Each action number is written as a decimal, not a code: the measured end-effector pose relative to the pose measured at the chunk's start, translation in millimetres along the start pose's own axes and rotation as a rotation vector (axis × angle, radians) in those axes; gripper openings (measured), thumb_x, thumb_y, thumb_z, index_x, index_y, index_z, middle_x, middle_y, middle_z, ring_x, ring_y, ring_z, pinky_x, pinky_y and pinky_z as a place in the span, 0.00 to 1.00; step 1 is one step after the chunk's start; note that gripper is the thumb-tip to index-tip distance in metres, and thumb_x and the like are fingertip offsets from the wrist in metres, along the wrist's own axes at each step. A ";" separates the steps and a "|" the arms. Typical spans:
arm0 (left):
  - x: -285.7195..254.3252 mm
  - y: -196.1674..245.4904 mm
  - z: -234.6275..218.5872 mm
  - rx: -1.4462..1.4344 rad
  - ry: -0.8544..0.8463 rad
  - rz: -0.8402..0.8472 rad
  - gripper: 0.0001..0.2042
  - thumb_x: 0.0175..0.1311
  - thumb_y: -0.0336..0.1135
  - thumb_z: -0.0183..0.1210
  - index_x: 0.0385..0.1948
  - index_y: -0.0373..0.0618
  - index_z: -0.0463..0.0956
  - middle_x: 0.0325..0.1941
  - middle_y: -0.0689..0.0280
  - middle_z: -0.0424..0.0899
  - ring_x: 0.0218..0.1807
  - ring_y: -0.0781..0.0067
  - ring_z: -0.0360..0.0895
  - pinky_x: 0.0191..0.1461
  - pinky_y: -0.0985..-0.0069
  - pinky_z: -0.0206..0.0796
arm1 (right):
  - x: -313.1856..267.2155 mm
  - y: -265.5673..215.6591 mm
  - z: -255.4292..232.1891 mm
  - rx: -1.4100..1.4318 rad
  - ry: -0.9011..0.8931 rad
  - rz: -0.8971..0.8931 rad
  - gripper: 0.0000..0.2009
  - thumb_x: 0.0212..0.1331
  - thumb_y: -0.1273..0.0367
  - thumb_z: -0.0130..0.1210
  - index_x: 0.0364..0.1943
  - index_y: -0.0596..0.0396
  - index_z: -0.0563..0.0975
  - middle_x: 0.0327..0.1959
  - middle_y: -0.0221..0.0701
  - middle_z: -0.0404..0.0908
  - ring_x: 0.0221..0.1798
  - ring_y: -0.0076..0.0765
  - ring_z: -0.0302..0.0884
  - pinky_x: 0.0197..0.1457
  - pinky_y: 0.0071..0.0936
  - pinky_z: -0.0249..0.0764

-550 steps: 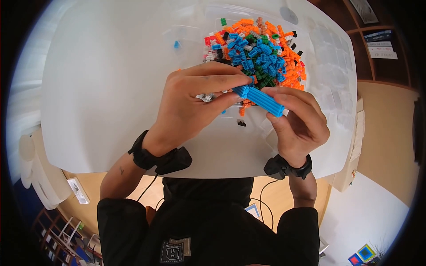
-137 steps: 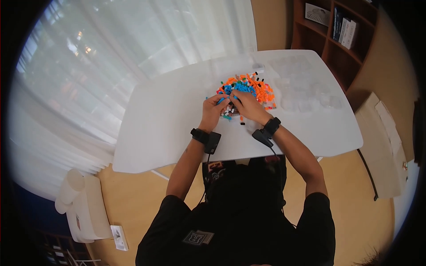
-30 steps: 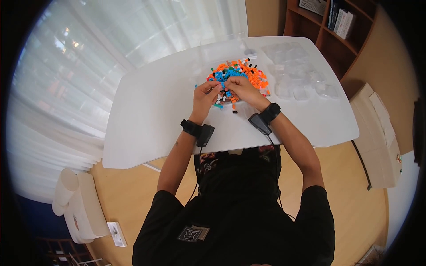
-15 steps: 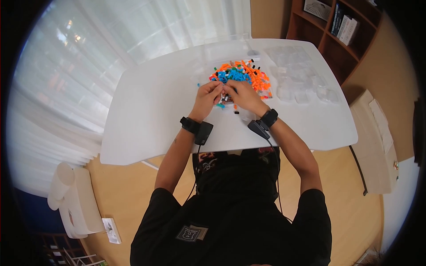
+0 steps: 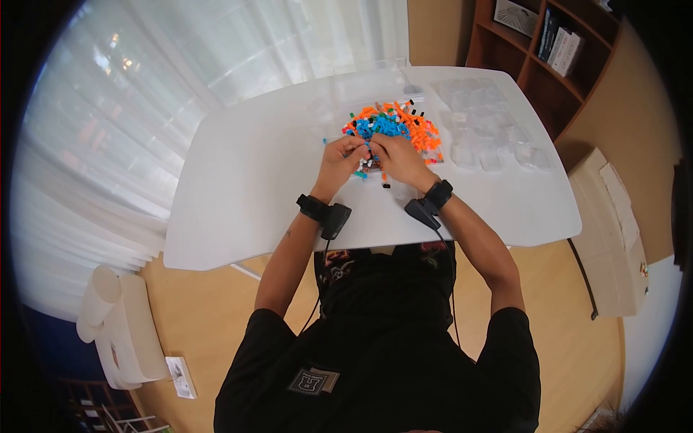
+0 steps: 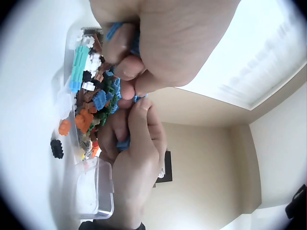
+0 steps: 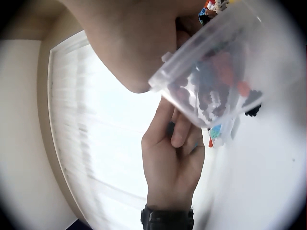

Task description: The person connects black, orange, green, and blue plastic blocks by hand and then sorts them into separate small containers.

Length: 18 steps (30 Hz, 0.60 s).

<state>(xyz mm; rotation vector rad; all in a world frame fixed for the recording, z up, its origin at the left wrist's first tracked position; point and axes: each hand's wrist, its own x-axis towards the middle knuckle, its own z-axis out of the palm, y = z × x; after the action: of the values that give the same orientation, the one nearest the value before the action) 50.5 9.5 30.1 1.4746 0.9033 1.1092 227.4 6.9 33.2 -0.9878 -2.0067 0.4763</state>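
Above the front of a heap of small toy building bricks (image 5: pixel 386 123), both hands meet fingertip to fingertip. In the left wrist view, a small blue brick (image 6: pixel 138 97) shows between the pinching fingertips, mostly covered. My left hand (image 5: pixel 336 166) also keeps a blue brick (image 6: pixel 114 30) within its curled fingers. Another blue brick (image 6: pixel 123 144) lies under the curled fingers of my right hand (image 5: pixel 403 160). The heap mixes orange, blue, green, white, brown and black bricks. A joined teal-and-blue stick (image 6: pixel 79 68) lies at its front left edge.
The heap sits in a shallow clear tray on a white table (image 5: pixel 245 180). Clear plastic boxes (image 5: pixel 487 123) stand to the right, and one small clear box (image 6: pixel 93 187) is close by the right wrist. A black brick (image 5: pixel 386 186) and an orange brick (image 6: pixel 64 127) lie loose in front.
Eighteen seconds ago the hands held a long ribbed blue piece up near the head; now they work small blue bricks lower down. Over the last second, the fingertips have drawn closer together.
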 end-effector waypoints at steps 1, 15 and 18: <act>-0.7 -1.1 0.6 -0.001 0.002 0.000 0.05 0.65 0.29 0.55 0.35 0.38 0.77 0.24 0.70 0.79 0.17 0.90 0.60 0.19 0.88 0.50 | -0.3 -0.4 1.0 -0.016 0.016 -0.009 0.09 0.64 0.68 0.44 0.30 0.57 0.73 0.22 0.41 0.77 0.29 0.52 0.75 0.33 0.46 0.68; -2.5 1.4 -4.9 -0.087 -0.052 -0.042 0.05 0.63 0.29 0.57 0.35 0.37 0.76 0.28 0.67 0.80 0.17 0.88 0.61 0.20 0.87 0.50 | -1.0 9.1 -1.6 -0.049 -0.078 -0.099 0.09 0.64 0.67 0.44 0.31 0.57 0.70 0.22 0.42 0.75 0.30 0.53 0.74 0.35 0.46 0.67; -2.5 3.9 -5.4 -0.109 -0.050 -0.063 0.04 0.63 0.28 0.57 0.35 0.37 0.76 0.28 0.67 0.79 0.18 0.88 0.61 0.20 0.87 0.49 | -0.8 8.1 -4.0 -0.018 -0.099 -0.106 0.09 0.65 0.66 0.44 0.31 0.57 0.70 0.23 0.43 0.75 0.30 0.53 0.73 0.35 0.46 0.66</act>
<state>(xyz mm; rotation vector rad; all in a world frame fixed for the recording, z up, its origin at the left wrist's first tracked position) 44.5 8.1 33.7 1.3695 0.8358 1.0541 234.8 11.2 30.0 -0.8788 -2.1433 0.4575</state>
